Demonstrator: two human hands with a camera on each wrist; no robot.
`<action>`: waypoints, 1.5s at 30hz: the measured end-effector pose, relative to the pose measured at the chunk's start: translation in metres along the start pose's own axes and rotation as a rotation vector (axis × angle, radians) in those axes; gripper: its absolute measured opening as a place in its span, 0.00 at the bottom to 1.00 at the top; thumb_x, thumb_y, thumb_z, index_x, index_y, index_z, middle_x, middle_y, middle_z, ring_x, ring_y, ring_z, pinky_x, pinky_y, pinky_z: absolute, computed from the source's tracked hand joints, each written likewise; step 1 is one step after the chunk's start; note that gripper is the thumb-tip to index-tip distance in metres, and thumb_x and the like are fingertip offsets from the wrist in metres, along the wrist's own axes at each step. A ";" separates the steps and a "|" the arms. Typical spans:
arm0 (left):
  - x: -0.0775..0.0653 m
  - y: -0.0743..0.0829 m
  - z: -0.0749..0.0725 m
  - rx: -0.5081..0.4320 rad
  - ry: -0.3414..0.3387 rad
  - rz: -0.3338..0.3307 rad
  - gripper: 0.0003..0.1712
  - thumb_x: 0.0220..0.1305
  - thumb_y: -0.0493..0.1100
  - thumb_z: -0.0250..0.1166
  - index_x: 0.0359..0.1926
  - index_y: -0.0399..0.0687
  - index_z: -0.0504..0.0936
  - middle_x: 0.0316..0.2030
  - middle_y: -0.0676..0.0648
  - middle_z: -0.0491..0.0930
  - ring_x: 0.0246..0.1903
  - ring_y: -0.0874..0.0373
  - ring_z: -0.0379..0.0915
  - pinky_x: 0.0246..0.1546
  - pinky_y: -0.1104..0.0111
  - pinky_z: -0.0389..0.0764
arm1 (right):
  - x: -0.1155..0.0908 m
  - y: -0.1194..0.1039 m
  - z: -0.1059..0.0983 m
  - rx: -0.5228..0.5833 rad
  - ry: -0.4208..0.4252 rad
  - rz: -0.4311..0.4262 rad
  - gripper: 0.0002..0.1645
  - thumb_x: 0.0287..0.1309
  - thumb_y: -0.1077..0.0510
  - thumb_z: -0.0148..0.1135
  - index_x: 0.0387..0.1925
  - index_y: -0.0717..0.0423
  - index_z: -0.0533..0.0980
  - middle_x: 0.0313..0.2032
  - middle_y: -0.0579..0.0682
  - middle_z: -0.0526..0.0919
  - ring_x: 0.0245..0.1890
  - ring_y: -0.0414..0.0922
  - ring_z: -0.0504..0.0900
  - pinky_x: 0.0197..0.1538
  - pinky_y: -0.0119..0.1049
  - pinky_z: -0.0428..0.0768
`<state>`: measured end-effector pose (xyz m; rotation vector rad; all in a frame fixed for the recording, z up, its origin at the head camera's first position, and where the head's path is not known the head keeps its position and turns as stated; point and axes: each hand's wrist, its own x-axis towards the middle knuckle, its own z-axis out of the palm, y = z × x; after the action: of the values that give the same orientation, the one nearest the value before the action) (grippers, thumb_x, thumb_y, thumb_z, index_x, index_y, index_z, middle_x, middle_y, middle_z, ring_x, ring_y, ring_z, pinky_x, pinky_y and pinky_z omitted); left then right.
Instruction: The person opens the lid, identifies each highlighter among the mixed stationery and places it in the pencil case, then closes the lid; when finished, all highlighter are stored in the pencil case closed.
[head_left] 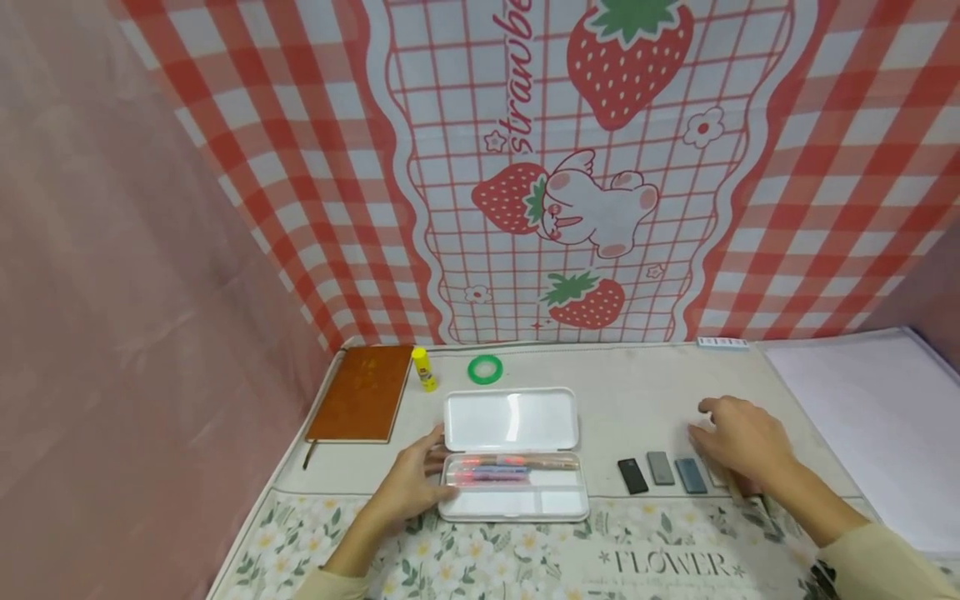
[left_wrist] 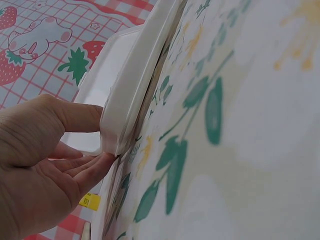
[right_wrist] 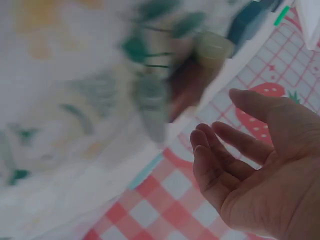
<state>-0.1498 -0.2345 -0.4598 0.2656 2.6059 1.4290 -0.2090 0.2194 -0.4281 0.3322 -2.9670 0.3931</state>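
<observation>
The left hand [head_left: 411, 477] grips the left end of a white case [head_left: 491, 503], its thumb on the end wall and its fingertips at the lower edge. The case lies open on the counter [head_left: 622, 375], partly over the floral cloth [head_left: 292, 542], with its lid [head_left: 510, 421] laid back toward the patterned backdrop [head_left: 600, 200]. Several pens [head_left: 491, 473] lie in the long rear compartment; 2 compartments sit in front of it. To the right of the case, 3 small blocks stand apart in a row: a black block [head_left: 633, 476], a grey block [head_left: 661, 468] and a blue-grey block [head_left: 691, 476]. The right hand [head_left: 746, 437] is just right of that row, fingers loosely bent and holding nothing; a brown item [right_wrist: 192, 85] near it is blurred and partly hidden. Behind the case are a green ring of tape [head_left: 472, 369] and a yellow glue stick [head_left: 423, 369], the latter near a brown notebook [head_left: 363, 396] at far left. A white sheet [head_left: 862, 417] covers the right side of the counter.
</observation>
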 end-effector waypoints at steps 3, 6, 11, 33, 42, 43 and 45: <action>-0.001 0.000 0.000 -0.003 0.002 0.003 0.56 0.43 0.30 0.73 0.70 0.31 0.49 0.55 0.33 0.72 0.53 0.41 0.73 0.55 0.59 0.78 | -0.003 0.010 0.003 0.006 -0.030 0.045 0.21 0.46 0.53 0.68 0.35 0.68 0.79 0.28 0.60 0.82 0.24 0.51 0.78 0.21 0.47 0.77; -0.001 0.001 -0.001 -0.006 -0.002 0.002 0.56 0.44 0.30 0.73 0.70 0.31 0.49 0.56 0.33 0.72 0.54 0.41 0.73 0.55 0.60 0.78 | -0.006 0.015 0.006 0.019 -0.066 0.081 0.15 0.46 0.54 0.68 0.27 0.65 0.78 0.22 0.55 0.79 0.20 0.48 0.74 0.18 0.43 0.72; -0.001 0.001 0.000 -0.007 -0.007 -0.002 0.56 0.44 0.30 0.73 0.71 0.31 0.48 0.56 0.33 0.72 0.54 0.42 0.73 0.55 0.60 0.77 | -0.010 0.016 0.010 0.054 -0.107 0.139 0.15 0.50 0.54 0.64 0.16 0.55 0.71 0.14 0.47 0.68 0.16 0.45 0.65 0.16 0.36 0.60; -0.001 0.000 0.000 -0.007 0.001 -0.017 0.55 0.45 0.29 0.72 0.71 0.33 0.49 0.57 0.34 0.71 0.55 0.41 0.72 0.55 0.62 0.77 | 0.010 -0.032 -0.005 0.202 -0.056 -0.071 0.15 0.53 0.59 0.66 0.41 0.64 0.80 0.23 0.46 0.79 0.18 0.40 0.69 0.18 0.32 0.67; -0.001 -0.001 0.001 -0.022 0.001 -0.025 0.56 0.44 0.28 0.72 0.70 0.31 0.49 0.57 0.33 0.70 0.55 0.41 0.72 0.55 0.61 0.77 | 0.026 -0.102 0.000 0.240 -0.059 -0.241 0.11 0.53 0.59 0.67 0.40 0.57 0.82 0.23 0.43 0.78 0.17 0.36 0.68 0.18 0.29 0.67; -0.001 -0.001 0.001 -0.021 0.000 -0.024 0.55 0.44 0.29 0.72 0.70 0.32 0.49 0.57 0.33 0.71 0.55 0.41 0.72 0.55 0.61 0.77 | 0.026 -0.110 0.000 0.244 -0.057 -0.267 0.11 0.53 0.58 0.67 0.40 0.56 0.82 0.23 0.42 0.78 0.17 0.36 0.68 0.18 0.28 0.68; 0.000 -0.001 0.001 -0.010 0.000 -0.021 0.55 0.45 0.29 0.72 0.71 0.32 0.49 0.57 0.33 0.71 0.55 0.41 0.72 0.56 0.60 0.77 | 0.027 -0.125 0.003 0.262 -0.054 -0.322 0.11 0.53 0.58 0.67 0.40 0.55 0.83 0.23 0.41 0.79 0.18 0.34 0.68 0.18 0.27 0.68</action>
<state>-0.1493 -0.2346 -0.4609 0.2363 2.5929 1.4346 -0.2061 0.0960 -0.3967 0.8458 -2.8401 0.7398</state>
